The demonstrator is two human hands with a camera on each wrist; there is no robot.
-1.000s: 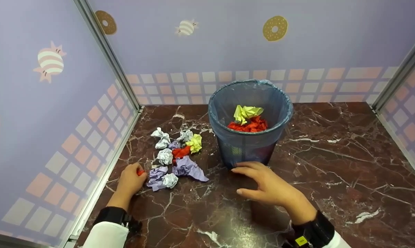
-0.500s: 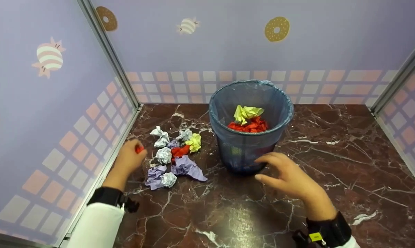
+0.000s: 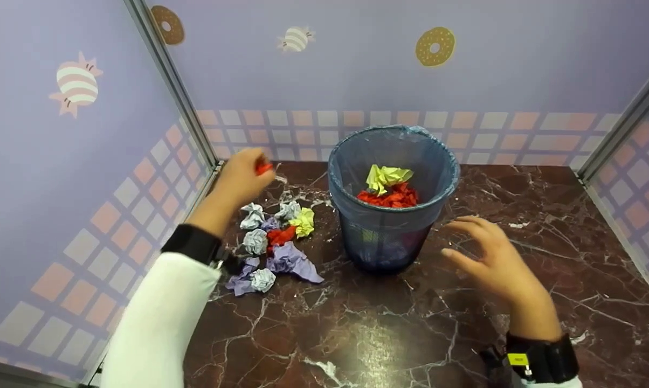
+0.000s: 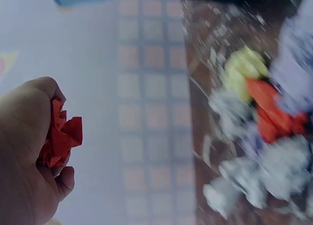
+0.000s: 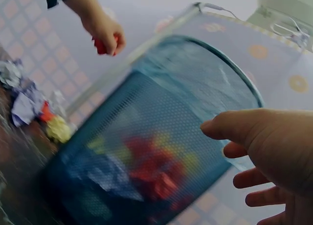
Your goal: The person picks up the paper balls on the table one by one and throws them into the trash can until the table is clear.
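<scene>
My left hand (image 3: 244,175) grips a crumpled red paper ball (image 4: 61,134), raised above the far left part of the table and left of the bin. The fingers curl round the ball, with a red corner sticking out. To the right of the bin my right hand (image 3: 494,258) hovers with spread, relaxed fingers and holds nothing. A mesh waste bin (image 3: 386,237) with a blue plastic liner stands between the hands. Inside it lie yellow crumpled paper (image 3: 386,177) and red crumpled paper (image 3: 392,196); other paper shows dimly through the mesh.
Left of the bin lies a cluster of crumpled paper: a purple piece (image 3: 292,262), a red piece (image 3: 280,237), a yellow piece (image 3: 303,222) and several white balls (image 3: 256,242). Patterned panels enclose the dark marble table (image 3: 324,323) at the back and both sides.
My left hand has lifted the red paper ball from beside the cluster and carried it up, away and to the right. My right hand has moved right, away from the bin's front.
</scene>
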